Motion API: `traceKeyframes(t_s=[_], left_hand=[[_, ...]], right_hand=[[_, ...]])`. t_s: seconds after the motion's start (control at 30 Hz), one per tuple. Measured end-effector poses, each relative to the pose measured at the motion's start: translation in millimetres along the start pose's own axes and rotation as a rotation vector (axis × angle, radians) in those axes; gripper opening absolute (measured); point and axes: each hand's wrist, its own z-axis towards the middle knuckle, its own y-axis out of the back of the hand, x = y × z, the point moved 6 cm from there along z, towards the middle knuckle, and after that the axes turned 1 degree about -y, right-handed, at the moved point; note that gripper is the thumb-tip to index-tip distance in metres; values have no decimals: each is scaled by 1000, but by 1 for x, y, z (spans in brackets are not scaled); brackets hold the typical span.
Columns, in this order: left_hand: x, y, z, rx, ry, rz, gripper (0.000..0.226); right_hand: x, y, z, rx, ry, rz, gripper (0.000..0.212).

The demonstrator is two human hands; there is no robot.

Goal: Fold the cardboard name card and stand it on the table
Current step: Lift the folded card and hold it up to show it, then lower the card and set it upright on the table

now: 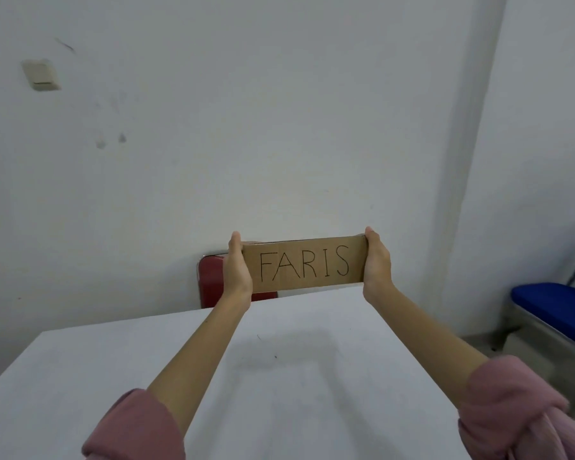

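Note:
A brown cardboard name card (305,264) with "FARIS" written in black is held up in the air above the far edge of the white table (146,376). It faces me upright. My left hand (237,270) grips its left end and my right hand (376,264) grips its right end, with both arms stretched forward. A second layer of cardboard shows along the card's top edge behind the front face. The back of the card is hidden.
A red chair back (210,282) stands behind the table's far edge, against the white wall. A blue chair (555,310) sits at the right beside the table. A wall switch (40,74) is at upper left.

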Motion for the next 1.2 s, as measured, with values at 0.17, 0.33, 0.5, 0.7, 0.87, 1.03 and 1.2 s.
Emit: traceKeyframes(t_s=[0.17,0.33,0.5,0.7,0.87,1.03,1.2], left_hand=[[30,-9,-6,80,-47,69,48],[91,-17,-14,110,-40,155,48],[162,-18,-26,56,18,201,34],[244,-14,-40,37,119,243,30],[293,-18,-44,53,189,236,27],[339,-23,-51,102,169,280,37],[368,-31,-54,95,173,229,35]], right_hand=[[-24,23,3,-41,17,-74,36],[-59,54,6,-90,52,-179,37],[-109,90,9,-160,39,-273,33],[-177,133,12,-206,2,-313,31],[-224,162,18,-246,-51,-337,29],[-261,189,25,-310,-58,-389,30],[-284,209,30,-367,-41,-420,31]])
